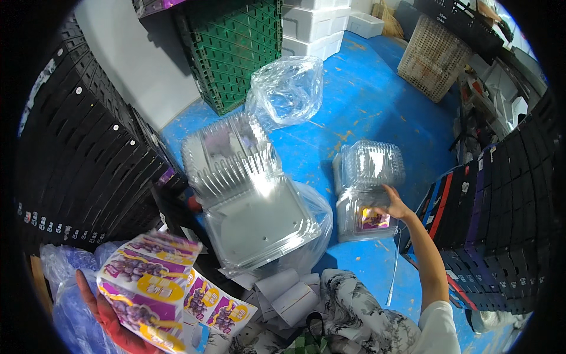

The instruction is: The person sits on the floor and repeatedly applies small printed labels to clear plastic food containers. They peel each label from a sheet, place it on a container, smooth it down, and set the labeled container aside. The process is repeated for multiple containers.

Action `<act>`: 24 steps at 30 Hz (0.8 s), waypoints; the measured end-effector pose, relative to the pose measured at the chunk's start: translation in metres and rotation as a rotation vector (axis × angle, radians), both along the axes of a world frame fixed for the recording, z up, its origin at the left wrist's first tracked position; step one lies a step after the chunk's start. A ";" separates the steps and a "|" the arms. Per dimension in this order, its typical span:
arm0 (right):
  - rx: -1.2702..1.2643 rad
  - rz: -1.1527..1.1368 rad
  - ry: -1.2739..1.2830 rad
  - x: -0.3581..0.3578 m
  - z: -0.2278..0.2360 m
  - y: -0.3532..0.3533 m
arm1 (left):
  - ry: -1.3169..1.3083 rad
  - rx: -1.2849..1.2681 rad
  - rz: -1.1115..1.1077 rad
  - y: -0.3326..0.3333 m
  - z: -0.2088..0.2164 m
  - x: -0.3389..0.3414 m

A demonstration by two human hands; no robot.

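My left hand (112,321), which looks red-gloved, grips a strip of purple and yellow grape stickers (144,268) at the lower left. The strip's folded end hangs toward my lap. My right hand (398,206) reaches out with its fingers extended, touching a stack of clear plastic clamshell boxes (348,227) on the right. A sticker (374,218) shows on that stack, just beside my fingertips. Left of it stands a larger nested stack of opened clear clamshells (259,230). My right fingertips are partly hidden against the plastic.
Black crates (76,141) are piled along the left, with more black crates (507,218) on the right. A green crate (236,53), a crumpled clear bag (286,91) and white foam boxes (312,29) stand beyond. A beige basket (433,59) sits far right on the blue floor (359,94).
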State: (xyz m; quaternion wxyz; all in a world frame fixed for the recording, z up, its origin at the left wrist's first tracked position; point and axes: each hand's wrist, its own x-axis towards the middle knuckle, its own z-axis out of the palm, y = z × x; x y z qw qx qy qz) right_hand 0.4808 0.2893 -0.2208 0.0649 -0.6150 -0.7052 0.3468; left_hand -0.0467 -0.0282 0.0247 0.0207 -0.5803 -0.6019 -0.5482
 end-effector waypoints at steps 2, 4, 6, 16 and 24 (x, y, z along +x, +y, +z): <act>0.150 -0.131 -0.043 -0.008 -0.030 0.017 | -0.048 -0.017 0.035 0.002 -0.008 0.005; 0.124 -0.255 -0.044 -0.026 -0.033 0.031 | -0.803 -0.030 -0.109 0.008 -0.005 0.013; 0.012 -0.201 -0.618 -0.078 0.011 0.024 | -0.993 -0.032 -0.101 0.010 -0.019 0.020; 0.236 0.631 0.793 -0.308 0.234 -0.150 | -0.623 -0.133 -0.239 0.027 -0.041 0.066; 0.199 0.644 0.781 -0.344 0.219 -0.184 | -0.731 -0.170 -0.114 0.010 -0.060 0.072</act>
